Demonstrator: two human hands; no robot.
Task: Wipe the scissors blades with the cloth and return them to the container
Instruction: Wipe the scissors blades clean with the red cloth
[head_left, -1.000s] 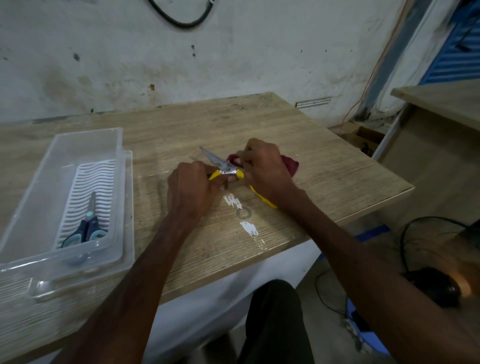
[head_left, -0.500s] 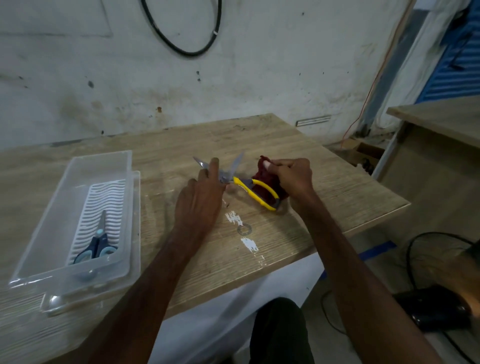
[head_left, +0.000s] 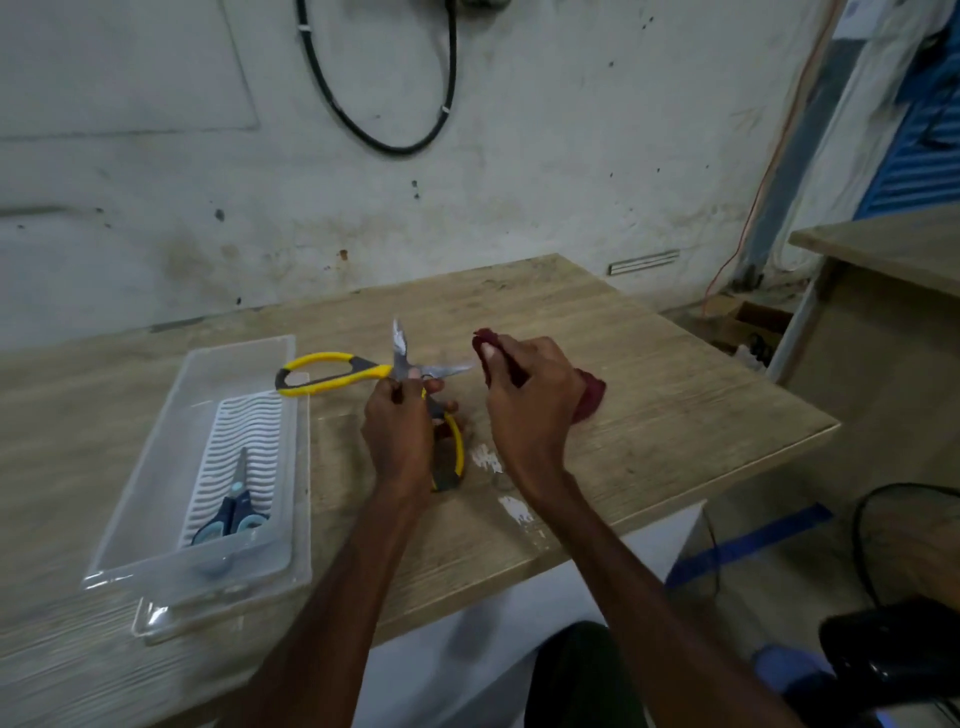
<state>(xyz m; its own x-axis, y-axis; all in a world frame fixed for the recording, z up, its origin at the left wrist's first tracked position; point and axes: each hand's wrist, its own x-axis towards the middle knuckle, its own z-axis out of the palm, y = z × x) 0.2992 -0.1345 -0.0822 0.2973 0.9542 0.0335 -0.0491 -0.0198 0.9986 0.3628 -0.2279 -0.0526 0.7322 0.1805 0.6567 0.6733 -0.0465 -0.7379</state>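
The left hand (head_left: 400, 431) has gone from pressing flat to a grip clamped at the pivot of the scissors (head_left: 371, 370), now spread wide: one handle left of the grip, toward the container (head_left: 156, 467), one below. Right of it, the right hand (head_left: 530, 400) grips the cloth (head_left: 589, 397), drawn clear of the blades, on the tabletop (head_left: 675, 405).

The left hand (head_left: 397, 431) grips the yellow-handled scissors (head_left: 372, 371) at the pivot, blades spread wide. One handle sticks out to the left of the hand and the other lies beneath it. Just right of the blade tip, the right hand (head_left: 530, 410) holds a dark red cloth (head_left: 589, 400) bunched against the surface (head_left: 649, 343). Left of both hands sits a clear container (head_left: 156, 467) with blue scissors (head_left: 234, 512) inside.
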